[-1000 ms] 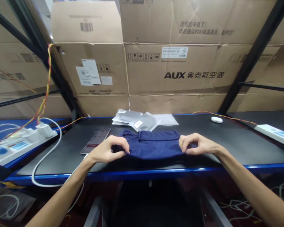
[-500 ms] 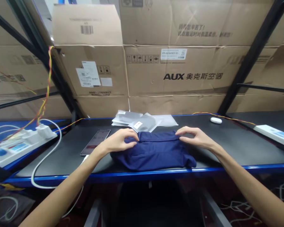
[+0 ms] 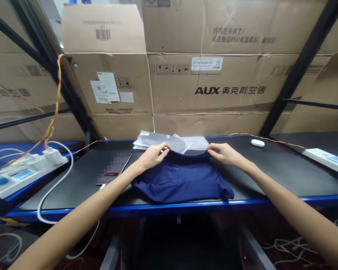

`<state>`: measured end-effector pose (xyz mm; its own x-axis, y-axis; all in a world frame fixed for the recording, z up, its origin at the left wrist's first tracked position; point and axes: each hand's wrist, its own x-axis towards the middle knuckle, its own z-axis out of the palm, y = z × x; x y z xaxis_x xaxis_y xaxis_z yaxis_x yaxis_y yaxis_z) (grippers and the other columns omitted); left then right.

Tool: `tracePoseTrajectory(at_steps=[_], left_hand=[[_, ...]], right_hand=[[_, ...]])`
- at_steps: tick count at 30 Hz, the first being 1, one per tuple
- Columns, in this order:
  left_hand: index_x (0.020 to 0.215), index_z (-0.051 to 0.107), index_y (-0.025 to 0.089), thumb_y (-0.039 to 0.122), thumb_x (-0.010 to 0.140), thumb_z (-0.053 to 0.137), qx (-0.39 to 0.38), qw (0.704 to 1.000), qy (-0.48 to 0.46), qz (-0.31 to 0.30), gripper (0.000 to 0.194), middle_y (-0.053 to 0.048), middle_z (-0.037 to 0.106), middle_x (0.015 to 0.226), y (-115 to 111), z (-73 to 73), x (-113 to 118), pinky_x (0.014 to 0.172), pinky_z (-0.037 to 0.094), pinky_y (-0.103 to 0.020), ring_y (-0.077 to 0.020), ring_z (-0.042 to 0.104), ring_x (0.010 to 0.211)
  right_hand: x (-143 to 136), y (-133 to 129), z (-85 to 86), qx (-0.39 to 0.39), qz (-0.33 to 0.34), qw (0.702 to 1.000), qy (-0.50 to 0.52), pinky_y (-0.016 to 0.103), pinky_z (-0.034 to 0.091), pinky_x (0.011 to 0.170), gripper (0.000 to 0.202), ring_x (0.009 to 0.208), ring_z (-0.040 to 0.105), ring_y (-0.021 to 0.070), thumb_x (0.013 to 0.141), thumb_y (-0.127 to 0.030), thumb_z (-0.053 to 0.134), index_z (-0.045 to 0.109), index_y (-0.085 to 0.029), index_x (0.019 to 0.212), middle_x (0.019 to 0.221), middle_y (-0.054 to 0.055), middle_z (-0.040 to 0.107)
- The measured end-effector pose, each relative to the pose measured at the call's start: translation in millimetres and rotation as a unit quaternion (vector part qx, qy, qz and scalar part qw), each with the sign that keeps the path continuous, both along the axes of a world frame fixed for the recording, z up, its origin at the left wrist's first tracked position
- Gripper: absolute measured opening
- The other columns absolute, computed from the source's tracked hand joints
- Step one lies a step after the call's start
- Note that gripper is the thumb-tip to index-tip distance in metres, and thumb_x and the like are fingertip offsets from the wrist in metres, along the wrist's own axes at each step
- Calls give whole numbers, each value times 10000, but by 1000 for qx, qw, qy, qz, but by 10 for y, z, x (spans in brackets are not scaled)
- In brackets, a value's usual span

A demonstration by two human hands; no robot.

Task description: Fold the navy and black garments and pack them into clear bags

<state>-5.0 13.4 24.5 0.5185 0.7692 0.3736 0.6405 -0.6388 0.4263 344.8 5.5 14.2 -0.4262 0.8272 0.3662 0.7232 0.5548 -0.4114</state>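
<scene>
A dark blue piece of cloth lies on the black tabletop near its front edge. My left hand pinches the cloth's far edge at the left. At the right end of that same edge, my right hand is closed on the fabric between thumb and fingers. The edge is lifted off the table and stretched between both hands, while the near part rests in wrinkles. Whether the cloth is a garment or a bag I cannot tell. Just beyond it lie several translucent plastic pouches, partly covered by the raised edge.
A phone with a white cable lies left of the cloth. Power strips stand at the far left and right. A small white case sits at the back right. Cardboard and black metal posts close off the back.
Both hands have moved up and away from me, lifting the cloth's far edge. That edge now stands higher and hides more of the pouches. The near part has hardly moved.
</scene>
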Motion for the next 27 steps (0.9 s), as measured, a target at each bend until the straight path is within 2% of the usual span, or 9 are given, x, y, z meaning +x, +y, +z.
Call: tracePoseTrajectory(at_steps=[4, 8, 11, 14, 17, 19, 21, 24, 27], left_hand=[[1026, 663, 212, 369, 923, 507, 28, 995, 22, 98, 244, -35, 709, 767, 231, -39, 89, 696, 473, -291, -211, 665, 695], [969, 701, 217, 364, 893, 548, 37, 989, 64, 125, 225, -49, 696, 723, 325, -94, 83, 665, 436, -296, -233, 654, 692], [956, 705, 219, 425, 903, 524, 45, 988, 47, 140, 279, -41, 686, 708, 329, -97, -7, 646, 423, -279, -218, 642, 673], [869, 698, 213, 374, 874, 527, 71, 983, 10, 169, 234, -41, 684, 713, 338, -59, -139, 646, 418, -275, -210, 634, 670], [822, 683, 213, 350, 825, 562, 45, 979, 3, 198, 183, -44, 691, 750, 354, -17, -251, 648, 412, -275, -218, 636, 707], [765, 664, 208, 409, 818, 579, 18, 975, 15, 219, 224, -56, 681, 734, 351, -3, -296, 628, 398, -283, -234, 627, 703], [656, 623, 204, 502, 838, 556, -17, 971, 33, 237, 356, -69, 648, 663, 335, 1, -319, 605, 379, -293, -246, 609, 663], [485, 510, 212, 620, 862, 491, -81, 963, 55, 253, 556, -61, 541, 517, 301, -11, -329, 574, 350, -296, -238, 567, 573], [403, 419, 221, 655, 807, 556, -101, 963, 24, 249, 609, -33, 435, 421, 289, -50, -319, 538, 328, -285, -218, 521, 507]], right_hand=[[-92, 235, 41, 6, -49, 999, -2, 313, 494, 702, 291, 715, 664, 220, 891, -337, 495, 728, -170, 937, 813, 57, 744], [-138, 389, -86, -1, -84, 994, -63, 301, 488, 710, 232, 747, 680, 224, 900, -313, 541, 730, -184, 938, 828, 65, 746], [-142, 383, -163, 7, -94, 992, -78, 325, 499, 772, 248, 855, 686, 250, 920, -342, 547, 728, -192, 999, 946, 94, 749], [-187, 268, -162, 79, -107, 987, -88, 375, 495, 874, 279, 998, 648, 280, 943, -360, 519, 714, -197, 1059, 1073, 122, 717], [-311, 79, -138, 137, -54, 986, -83, 419, 478, 944, 290, 1039, 622, 289, 962, -358, 487, 719, -200, 1034, 1081, 123, 704], [-411, -50, -149, 120, 39, 989, -83, 402, 488, 951, 310, 1021, 637, 263, 978, -375, 472, 720, -206, 1054, 1071, 108, 711], [-491, -154, -187, 84, 103, 988, -83, 404, 480, 994, 321, 1089, 634, 258, 977, -407, 489, 714, -226, 1117, 1160, 100, 704], [-545, -233, -258, 43, 122, 988, -83, 440, 446, 1066, 375, 1222, 588, 282, 963, -453, 522, 684, -239, 1225, 1301, 110, 658], [-548, -243, -290, 26, 116, 990, -80, 442, 431, 1090, 395, 1254, 573, 278, 967, -463, 517, 670, -243, 1257, 1331, 107, 644]])
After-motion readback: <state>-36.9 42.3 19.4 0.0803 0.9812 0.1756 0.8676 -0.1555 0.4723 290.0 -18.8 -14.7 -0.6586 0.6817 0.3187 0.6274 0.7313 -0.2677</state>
